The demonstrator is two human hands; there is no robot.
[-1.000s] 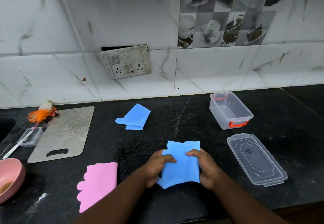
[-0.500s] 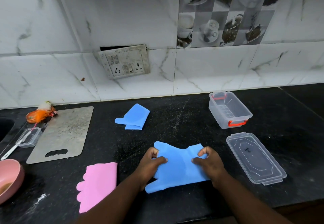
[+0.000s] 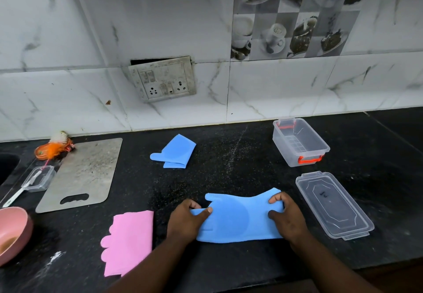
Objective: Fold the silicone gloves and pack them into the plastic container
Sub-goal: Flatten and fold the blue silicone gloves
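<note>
A blue silicone glove [image 3: 238, 219] lies spread flat on the black counter near the front edge. My left hand [image 3: 186, 220] pinches its finger end on the left. My right hand [image 3: 286, 217] grips its cuff end on the right. A second blue glove [image 3: 175, 155] lies folded farther back. A pink glove [image 3: 130, 240] lies flat to the left of my hands. The clear plastic container [image 3: 299, 142] with orange clips stands open and empty at the back right. Its clear lid [image 3: 333, 203] lies beside my right hand.
A grey cutting board [image 3: 80, 173] lies at the left, with a small clear box [image 3: 40, 178] and an orange scrubber [image 3: 53, 148] by it. A pink bowl [image 3: 12, 235] sits at the left edge. A switch panel [image 3: 163, 78] hangs on the tiled wall.
The blue glove was bunched and held up between both hands. It has been lowered and stretched out flat on the counter, and my hands have moved apart to its two ends.
</note>
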